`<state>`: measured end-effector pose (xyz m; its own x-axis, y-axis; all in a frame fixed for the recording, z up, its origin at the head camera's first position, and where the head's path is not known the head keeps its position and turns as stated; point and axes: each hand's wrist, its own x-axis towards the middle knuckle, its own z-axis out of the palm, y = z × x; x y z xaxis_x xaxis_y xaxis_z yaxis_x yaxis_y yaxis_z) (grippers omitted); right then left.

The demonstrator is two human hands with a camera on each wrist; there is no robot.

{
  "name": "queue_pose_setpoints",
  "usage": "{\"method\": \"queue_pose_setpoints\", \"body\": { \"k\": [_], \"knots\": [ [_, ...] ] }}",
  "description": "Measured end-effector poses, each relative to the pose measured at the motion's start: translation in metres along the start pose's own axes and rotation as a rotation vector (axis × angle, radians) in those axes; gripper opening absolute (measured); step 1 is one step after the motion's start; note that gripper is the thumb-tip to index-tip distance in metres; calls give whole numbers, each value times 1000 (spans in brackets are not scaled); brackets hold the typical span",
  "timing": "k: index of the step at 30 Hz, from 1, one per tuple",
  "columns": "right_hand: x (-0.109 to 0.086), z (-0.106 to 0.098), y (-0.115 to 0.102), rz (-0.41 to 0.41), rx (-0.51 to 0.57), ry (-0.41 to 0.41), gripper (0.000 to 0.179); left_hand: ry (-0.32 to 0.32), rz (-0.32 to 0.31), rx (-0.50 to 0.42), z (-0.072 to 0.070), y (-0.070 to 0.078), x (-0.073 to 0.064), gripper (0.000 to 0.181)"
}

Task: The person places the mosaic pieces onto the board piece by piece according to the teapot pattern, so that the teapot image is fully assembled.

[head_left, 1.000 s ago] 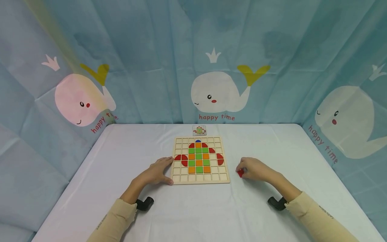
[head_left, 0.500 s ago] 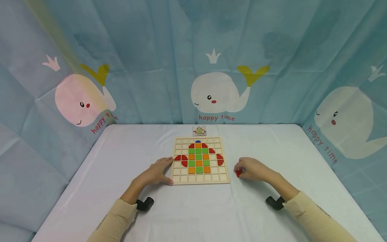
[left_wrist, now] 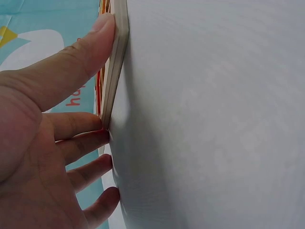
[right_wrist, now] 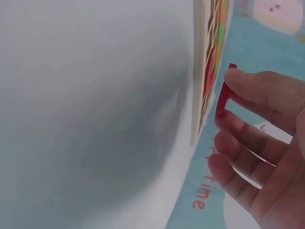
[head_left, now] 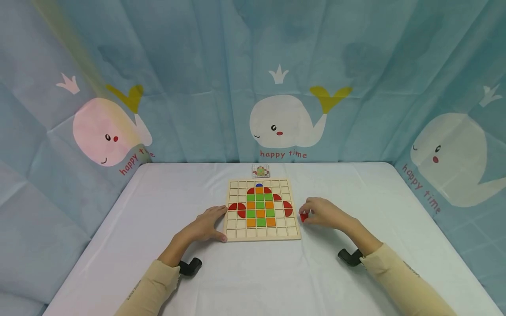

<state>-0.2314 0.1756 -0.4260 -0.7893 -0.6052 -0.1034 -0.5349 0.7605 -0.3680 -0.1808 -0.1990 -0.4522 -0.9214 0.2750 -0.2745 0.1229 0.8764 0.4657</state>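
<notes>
A wooden grid board (head_left: 241, 231) lies on the table, holding green, orange and red tiles and a blue half-round piece (head_left: 258, 185). My left hand (head_left: 204, 224) rests against the board's left edge, fingers spread. In the left wrist view, its thumb (left_wrist: 90, 47) touches the near corner and the fingertips touch the rim farther along. Just right of the board, my right hand (head_left: 326, 213) pinches a small red tile (head_left: 303, 217) above the table. The right wrist view shows this red tile (right_wrist: 223, 98) edge-on between thumb and index finger; its full outline is hidden.
A small picture card (head_left: 261, 171) with a similar coloured pattern lies behind the board. White cloth covers the table (head_left: 253, 281). Blue curtains (head_left: 189, 79) printed with whales stand behind and at both sides. Black devices (head_left: 191, 267) are worn on both wrists.
My right hand has moved left and slightly away from me, bringing the red tile close to the board's right edge. The left hand and the board stay put.
</notes>
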Motion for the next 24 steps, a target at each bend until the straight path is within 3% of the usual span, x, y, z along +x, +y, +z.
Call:
{"method": "queue_pose_setpoints", "body": {
  "k": [24],
  "knots": [
    [32,13,-30,-101,24,-5,21,5,-3,-2,1,1,0,100]
  ]
}}
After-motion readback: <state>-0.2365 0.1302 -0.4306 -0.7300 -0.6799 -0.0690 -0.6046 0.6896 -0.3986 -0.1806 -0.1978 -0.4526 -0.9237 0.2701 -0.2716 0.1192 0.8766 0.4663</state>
